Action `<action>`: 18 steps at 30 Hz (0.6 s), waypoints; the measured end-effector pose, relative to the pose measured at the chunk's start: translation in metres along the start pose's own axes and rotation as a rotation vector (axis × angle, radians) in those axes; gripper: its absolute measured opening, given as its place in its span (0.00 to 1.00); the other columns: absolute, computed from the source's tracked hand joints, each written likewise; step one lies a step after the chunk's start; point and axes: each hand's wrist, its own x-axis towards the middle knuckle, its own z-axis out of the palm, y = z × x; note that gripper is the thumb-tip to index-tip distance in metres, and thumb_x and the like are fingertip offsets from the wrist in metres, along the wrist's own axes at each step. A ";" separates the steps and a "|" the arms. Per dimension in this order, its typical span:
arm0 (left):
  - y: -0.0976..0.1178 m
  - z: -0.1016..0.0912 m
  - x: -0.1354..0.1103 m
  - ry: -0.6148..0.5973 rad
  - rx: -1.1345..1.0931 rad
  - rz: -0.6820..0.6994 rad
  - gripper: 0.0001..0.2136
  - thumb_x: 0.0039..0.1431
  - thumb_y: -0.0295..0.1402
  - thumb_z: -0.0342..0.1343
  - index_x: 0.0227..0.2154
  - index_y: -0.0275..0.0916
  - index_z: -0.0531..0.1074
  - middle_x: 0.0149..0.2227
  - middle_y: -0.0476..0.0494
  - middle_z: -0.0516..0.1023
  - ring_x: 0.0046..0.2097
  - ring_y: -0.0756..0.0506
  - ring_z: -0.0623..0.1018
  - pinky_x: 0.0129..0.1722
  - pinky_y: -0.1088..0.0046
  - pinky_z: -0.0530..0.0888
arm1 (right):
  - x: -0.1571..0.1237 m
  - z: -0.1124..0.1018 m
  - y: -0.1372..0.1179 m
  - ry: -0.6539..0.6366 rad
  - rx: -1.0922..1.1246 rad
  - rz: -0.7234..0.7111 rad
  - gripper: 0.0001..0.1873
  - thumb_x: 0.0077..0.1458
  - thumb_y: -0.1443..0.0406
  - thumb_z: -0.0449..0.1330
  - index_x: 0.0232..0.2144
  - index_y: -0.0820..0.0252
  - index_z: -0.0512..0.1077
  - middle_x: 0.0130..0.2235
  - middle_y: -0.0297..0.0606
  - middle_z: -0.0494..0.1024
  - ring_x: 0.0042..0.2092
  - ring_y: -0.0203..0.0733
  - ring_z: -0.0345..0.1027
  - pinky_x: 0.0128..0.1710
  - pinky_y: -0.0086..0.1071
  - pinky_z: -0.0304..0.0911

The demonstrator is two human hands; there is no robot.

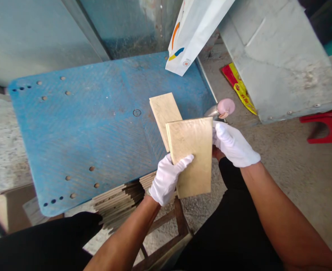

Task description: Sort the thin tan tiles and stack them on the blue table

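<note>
Both my hands wear white gloves. My left hand [168, 177] grips the lower left edge of a thin rectangular wooden panel [194, 150], thumb across its face. My right hand [232, 145] is closed on the panel's right edge. A second wooden panel [163, 111] shows behind it, slanting up to the left over the blue table; which hand carries it is hidden. Below my left hand lies a fanned stack of similar wooden panels [121, 205] on a wooden stool.
A blue metal table [92, 128] with holes and rivets fills the left. A pink-capped bottle [225, 108] stands by its right edge. A white paper bag [192, 32] hangs above. A grey panel [279, 60], a red-yellow packet [239, 88] and a red stool [331, 126] lie at right.
</note>
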 end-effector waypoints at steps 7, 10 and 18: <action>-0.062 0.015 -0.024 -0.087 0.088 -0.164 0.20 0.47 0.43 0.66 0.41 0.36 0.76 0.42 0.40 0.79 0.43 0.39 0.78 0.42 0.64 0.77 | -0.025 -0.034 -0.007 -0.203 -0.276 0.206 0.27 0.38 0.47 0.69 0.36 0.61 0.77 0.37 0.42 0.79 0.40 0.49 0.72 0.40 0.37 0.68; -0.086 0.015 -0.031 -0.109 0.140 -0.140 0.19 0.49 0.43 0.65 0.40 0.35 0.76 0.42 0.41 0.79 0.43 0.41 0.78 0.44 0.66 0.76 | -0.035 -0.042 0.001 -0.326 -0.325 0.255 0.24 0.40 0.50 0.69 0.35 0.61 0.78 0.37 0.41 0.80 0.40 0.49 0.72 0.40 0.37 0.69; -0.111 -0.003 -0.022 -0.102 0.460 -0.018 0.17 0.52 0.34 0.61 0.46 0.38 0.75 0.47 0.42 0.77 0.48 0.41 0.76 0.51 0.65 0.72 | -0.052 -0.033 0.023 -0.554 -0.455 0.239 0.22 0.44 0.55 0.69 0.43 0.53 0.78 0.42 0.39 0.79 0.44 0.49 0.72 0.50 0.38 0.66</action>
